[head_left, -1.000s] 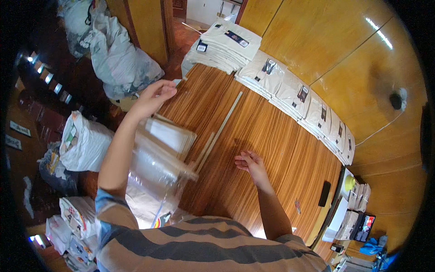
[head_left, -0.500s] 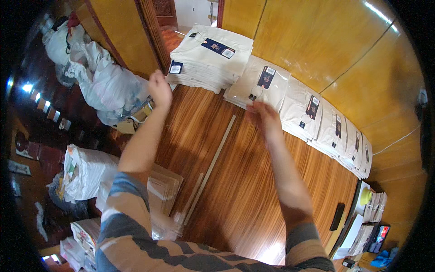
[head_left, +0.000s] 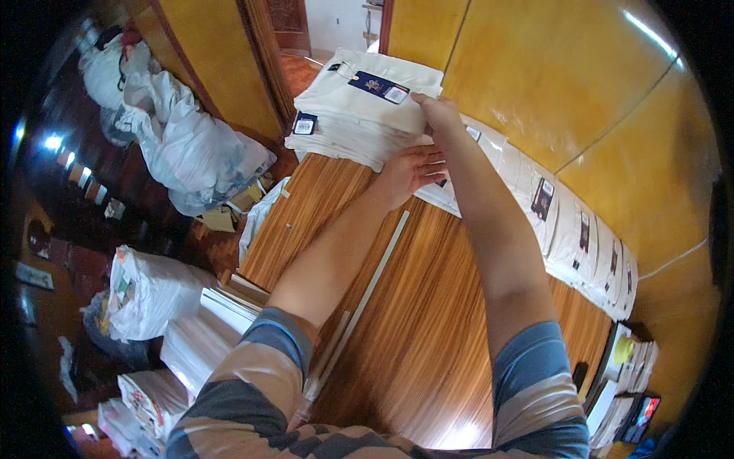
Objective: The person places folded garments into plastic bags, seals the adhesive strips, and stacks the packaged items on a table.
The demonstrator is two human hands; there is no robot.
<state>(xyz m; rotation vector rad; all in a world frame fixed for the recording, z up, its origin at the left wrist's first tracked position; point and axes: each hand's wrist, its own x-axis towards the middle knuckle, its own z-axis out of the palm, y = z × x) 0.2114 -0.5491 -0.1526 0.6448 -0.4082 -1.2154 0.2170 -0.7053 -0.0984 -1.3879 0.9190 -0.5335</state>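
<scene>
A thick stack of folded cream garments [head_left: 359, 118] stands at the far end of the wooden table, a dark hang tag [head_left: 380, 86] on its top piece. My right hand [head_left: 442, 121] grips the stack's right edge, with its fingertips partly hidden. Below it, my left hand [head_left: 407, 177] is open, palm turned right and fingers spread, close to the stack's near right corner. Beyond my hands, a row of overlapping garments in clear bags [head_left: 527, 187], also with dark tags, runs along the table's right side. My right forearm covers part of that row.
The striped brown tabletop [head_left: 436, 306] carries a long pale strip [head_left: 367, 287]. A yellow wall [head_left: 566, 84] borders the right side. Stuffed plastic bags [head_left: 183, 145] lie on the floor at left. A phone [head_left: 642, 419] and paper bundles sit at lower right.
My left hand has moved right, from the stack's left side to its near right corner. My right hand has moved up from the bagged row to the stack's right edge.
</scene>
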